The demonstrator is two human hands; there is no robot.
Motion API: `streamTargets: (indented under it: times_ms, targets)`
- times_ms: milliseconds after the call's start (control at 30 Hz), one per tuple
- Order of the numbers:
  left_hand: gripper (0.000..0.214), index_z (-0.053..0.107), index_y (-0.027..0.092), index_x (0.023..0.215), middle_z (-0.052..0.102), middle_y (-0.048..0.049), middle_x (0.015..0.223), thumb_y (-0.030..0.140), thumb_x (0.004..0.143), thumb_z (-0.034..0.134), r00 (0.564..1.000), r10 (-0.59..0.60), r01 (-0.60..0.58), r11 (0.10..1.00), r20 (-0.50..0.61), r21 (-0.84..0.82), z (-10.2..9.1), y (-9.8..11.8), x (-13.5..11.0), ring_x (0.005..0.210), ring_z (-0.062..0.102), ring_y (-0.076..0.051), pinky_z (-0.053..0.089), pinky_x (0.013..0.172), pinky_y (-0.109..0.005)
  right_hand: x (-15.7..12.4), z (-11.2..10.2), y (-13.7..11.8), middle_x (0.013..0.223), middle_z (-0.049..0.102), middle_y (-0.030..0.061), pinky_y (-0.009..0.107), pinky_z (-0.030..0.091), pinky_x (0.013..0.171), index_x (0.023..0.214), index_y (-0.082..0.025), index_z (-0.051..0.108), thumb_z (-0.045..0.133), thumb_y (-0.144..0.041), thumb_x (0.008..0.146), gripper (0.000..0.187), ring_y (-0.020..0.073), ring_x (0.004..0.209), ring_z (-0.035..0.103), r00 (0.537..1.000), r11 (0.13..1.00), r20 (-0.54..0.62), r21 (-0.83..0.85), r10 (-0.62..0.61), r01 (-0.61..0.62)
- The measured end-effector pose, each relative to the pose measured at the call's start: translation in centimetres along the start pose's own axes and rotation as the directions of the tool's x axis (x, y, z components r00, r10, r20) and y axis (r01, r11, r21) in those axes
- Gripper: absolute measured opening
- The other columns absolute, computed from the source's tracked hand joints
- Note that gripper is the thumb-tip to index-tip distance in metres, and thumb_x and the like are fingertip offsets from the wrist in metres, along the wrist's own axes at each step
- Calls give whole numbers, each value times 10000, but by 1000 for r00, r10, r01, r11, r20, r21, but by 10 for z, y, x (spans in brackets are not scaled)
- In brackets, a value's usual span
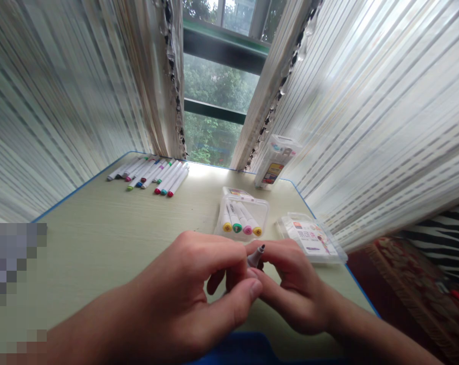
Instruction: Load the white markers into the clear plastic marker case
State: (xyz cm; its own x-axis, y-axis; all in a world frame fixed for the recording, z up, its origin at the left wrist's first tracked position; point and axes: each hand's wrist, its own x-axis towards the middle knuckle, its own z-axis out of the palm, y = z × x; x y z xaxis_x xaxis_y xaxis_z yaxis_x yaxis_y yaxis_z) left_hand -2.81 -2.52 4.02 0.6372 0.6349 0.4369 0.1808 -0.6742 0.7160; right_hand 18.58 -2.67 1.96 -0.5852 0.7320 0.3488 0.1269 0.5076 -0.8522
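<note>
In front of me, close above the table, my left hand [202,284] and my right hand [290,284] meet with bent fingers around one marker [254,258]. Its grey collar and dark tip show uncapped, pointing up and to the right between the fingers. The left fingers hide most of the barrel. The right thumb and index finger close in beside the collar, and whether a cap is tucked in either hand cannot be seen. Just beyond the hands lies a clear plastic case [263,213] holding several white markers [241,215] with yellow, green and pink ends.
Several white markers [149,172] with coloured ends lie in rows at the table's far left. A clear upright box [273,165] stands at the back right. A flat clear case with a printed card [309,238] rests near the right edge of the pale table [100,243]. Curtains [362,91] flank the window.
</note>
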Motion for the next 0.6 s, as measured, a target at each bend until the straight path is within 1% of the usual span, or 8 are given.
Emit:
streamTargets:
  times_ms: [100,233,367,433,533,600]
  targets:
    - [191,586,187,787,559,86,682,83,946,608,1000,3,-3,1000,12,-15,0,-1,0,610,513,-44,419,604,-132,0,0,0,652,564,-26,270,431,597,856,-168,702,707,-358,1005,242,125,559,486,1000,1000,12,-15,6,-6]
    - [181,582,193,805,566,82,693,75,940,605,1000,18,-18,1000,21,-6,1,-2,0,610,517,-52,419,599,-145,1,0,0,673,600,-14,272,438,612,845,-176,683,697,-367,1010,254,133,585,516,1000,1000,22,-24,7,-6]
    - [188,572,200,815,567,86,699,52,926,608,1000,26,-26,1000,14,17,0,-2,2,610,521,-50,416,599,-147,0,0,0,664,595,-19,270,447,610,837,-179,671,677,-386,1021,277,127,570,497,1000,999,23,-44,8,-7]
    - [194,565,201,815,559,89,695,50,927,609,999,31,-31,999,14,20,1,-2,1,606,519,-47,413,595,-144,0,0,0,685,627,-7,263,450,606,839,-180,668,672,-389,1023,279,132,595,523,1000,998,24,-62,9,-8]
    - [195,555,201,814,560,89,698,55,929,613,999,42,-42,999,8,12,1,-3,0,613,525,-44,409,598,-142,0,1,0,715,665,1,241,446,594,830,-179,660,688,-361,1013,260,130,627,552,1000,997,14,-81,-9,10]
    - [192,559,201,816,570,88,702,57,929,617,999,42,-43,999,11,20,2,-3,0,619,533,-46,409,603,-146,0,1,0,713,660,-10,223,438,583,828,-177,654,707,-325,1002,235,114,611,538,1000,996,3,-82,-29,29]
